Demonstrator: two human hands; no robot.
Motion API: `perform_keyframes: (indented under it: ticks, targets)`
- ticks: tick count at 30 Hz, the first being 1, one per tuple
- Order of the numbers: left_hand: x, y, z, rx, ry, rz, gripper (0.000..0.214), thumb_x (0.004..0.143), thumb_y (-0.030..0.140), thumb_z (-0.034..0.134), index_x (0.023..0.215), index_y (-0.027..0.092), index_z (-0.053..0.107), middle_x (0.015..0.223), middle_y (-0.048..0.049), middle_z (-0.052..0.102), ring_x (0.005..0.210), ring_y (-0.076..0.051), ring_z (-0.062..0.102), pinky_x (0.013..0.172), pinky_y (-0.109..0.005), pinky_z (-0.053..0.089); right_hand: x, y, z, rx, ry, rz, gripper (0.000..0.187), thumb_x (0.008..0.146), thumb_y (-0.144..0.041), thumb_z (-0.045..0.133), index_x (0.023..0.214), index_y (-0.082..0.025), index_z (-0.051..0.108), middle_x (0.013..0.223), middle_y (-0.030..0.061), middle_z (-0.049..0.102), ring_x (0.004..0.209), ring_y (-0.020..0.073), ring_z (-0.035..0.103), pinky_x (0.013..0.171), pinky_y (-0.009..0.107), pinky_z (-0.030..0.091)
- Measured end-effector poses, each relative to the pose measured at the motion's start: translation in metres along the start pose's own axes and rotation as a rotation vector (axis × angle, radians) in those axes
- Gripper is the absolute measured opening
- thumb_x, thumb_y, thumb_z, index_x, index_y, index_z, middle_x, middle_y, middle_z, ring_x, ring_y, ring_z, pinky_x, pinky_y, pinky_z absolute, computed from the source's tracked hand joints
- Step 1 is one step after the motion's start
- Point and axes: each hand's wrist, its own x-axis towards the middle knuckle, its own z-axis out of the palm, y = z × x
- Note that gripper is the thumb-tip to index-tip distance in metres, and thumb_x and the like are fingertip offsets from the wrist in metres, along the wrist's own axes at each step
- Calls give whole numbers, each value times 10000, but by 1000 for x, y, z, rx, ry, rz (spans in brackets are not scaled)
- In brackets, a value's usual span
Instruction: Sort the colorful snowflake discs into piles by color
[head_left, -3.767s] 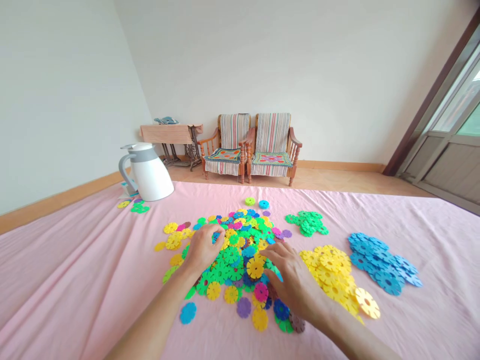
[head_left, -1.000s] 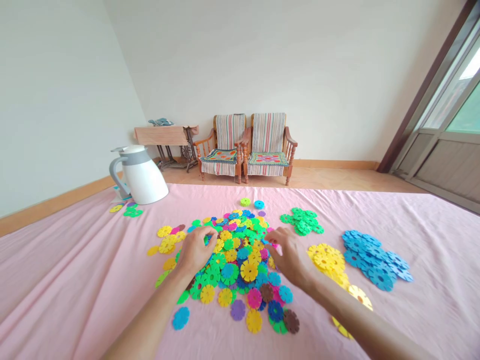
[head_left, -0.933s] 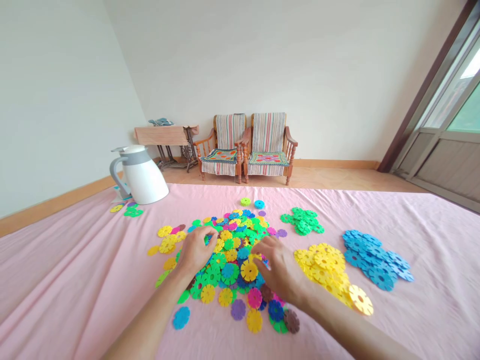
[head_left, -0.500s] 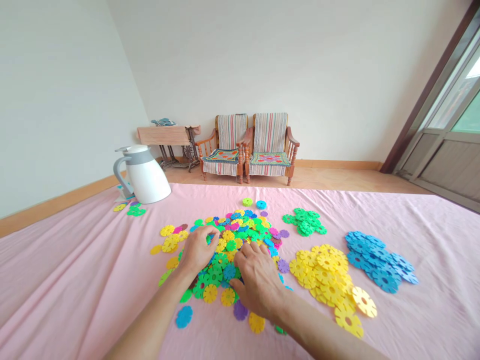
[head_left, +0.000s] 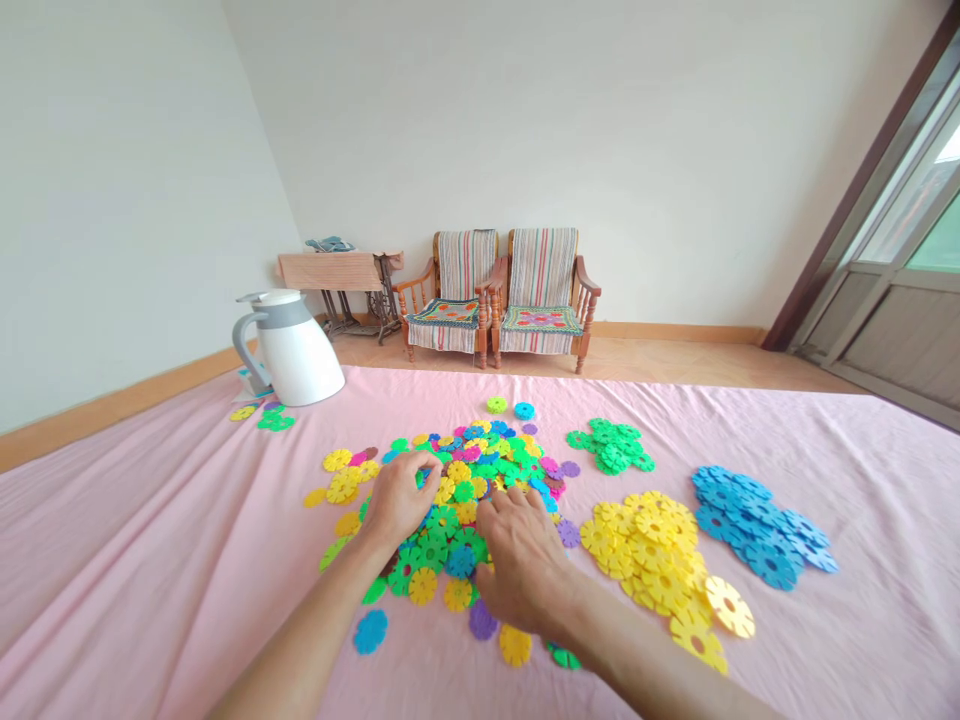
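Note:
Over the left part of a mixed heap of flower-shaped plastic discs [head_left: 442, 520], my left hand [head_left: 405, 495] is closed, thumb and forefinger curled together. Whatever it may hold is hidden behind the fingers. My right hand [head_left: 525, 555] rests palm down at the heap's right side, fingers bent toward the pieces and thumb apart from them. Its fingertips are partly hidden, and no disc shows in it. Near the wrists lie a blue disc [head_left: 370, 632], a purple disc [head_left: 483, 621] and a yellow disc [head_left: 515, 646].
Sorted piles of yellow discs [head_left: 649, 545], blue discs [head_left: 757, 525] and green discs [head_left: 613, 446] lie right of the heap. A white jug [head_left: 304, 360] stands at the back left on the pink cloth [head_left: 187, 560]. Two wooden armchairs [head_left: 541, 290] stand beyond.
My right hand has shifted slightly right, and its thumb is drawn closer to the palm. My left hand stays nearly where it was. The view has moved very slightly.

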Motion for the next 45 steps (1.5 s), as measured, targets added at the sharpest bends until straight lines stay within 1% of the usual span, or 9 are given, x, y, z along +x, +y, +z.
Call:
perform_keyframes:
  ticks: [4, 8, 15, 24, 31, 35, 38, 41, 45]
  targets:
    - [0, 0, 1, 0, -3, 3, 165, 785, 253, 503, 740, 215, 657, 794, -12, 719, 786, -196, 655, 739, -285, 478, -2, 3, -5, 22, 21, 14, 221, 668, -197, 604, 888, -184, 585, 941, 91, 598, 924, 258, 495, 803, 380, 352]
    - [0, 1, 0, 1, -1, 5, 162, 786, 249, 499, 740, 217, 651, 793, -10, 720, 785, -193, 656, 732, -278, 479, 1, 2, 1, 100, 49, -39, 202, 714, -252, 631, 908, -204, 605, 957, 70, 586, 929, 244, 491, 788, 361, 357]
    - [0, -2, 1, 8, 0, 13, 168, 793, 241, 494, 749, 219, 655, 804, -3, 722, 786, -188, 659, 738, -275, 478, 9, -1, 4, 125, -4, -16, 232, 703, -230, 619, 930, -180, 611, 962, 83, 586, 935, 247, 495, 786, 361, 374]
    - [0, -2, 2, 16, 0, 6, 170, 792, 243, 497, 751, 218, 659, 807, -13, 724, 790, -190, 656, 731, -276, 481, 7, 0, -4, 128, -58, -58, 370, 630, -147, 587, 995, -196, 614, 973, 91, 592, 966, 263, 504, 781, 377, 370]
    - [-1, -2, 2, 16, -3, 2, 168, 793, 240, 495, 750, 216, 656, 813, -13, 724, 790, -189, 657, 729, -274, 482, 13, 1, -5, 197, -62, -68, 355, 581, -122, 630, 930, -175, 597, 968, 88, 604, 968, 252, 503, 779, 348, 358]
    - [0, -1, 2, 27, -10, -4, 168, 793, 247, 498, 753, 220, 659, 819, -8, 723, 800, -190, 654, 742, -277, 476, 11, -3, -2, 292, 11, -23, 229, 620, -80, 573, 823, -186, 569, 817, 26, 628, 834, 192, 538, 764, 328, 348]
    - [0, -1, 1, 36, -23, -4, 172, 796, 243, 493, 755, 223, 659, 813, -3, 721, 802, -191, 657, 740, -276, 473, 11, -2, -2, 402, 59, -1, 102, 682, -104, 543, 723, -197, 548, 698, -33, 623, 684, 119, 550, 683, 252, 368]
    - [0, -4, 1, 40, -19, 5, 171, 800, 248, 494, 761, 220, 658, 822, -3, 721, 807, -195, 662, 740, -280, 475, 14, 17, -6, 480, 130, 68, 63, 715, -133, 535, 705, -195, 542, 676, -42, 631, 617, 88, 557, 573, 193, 368]
    - [0, -7, 3, 41, -19, 13, 162, 802, 249, 504, 767, 218, 659, 817, -1, 722, 795, -194, 665, 731, -279, 477, 22, 82, -12, 446, 317, 316, 50, 743, -179, 531, 693, -189, 532, 635, -17, 600, 599, 109, 551, 558, 213, 376]
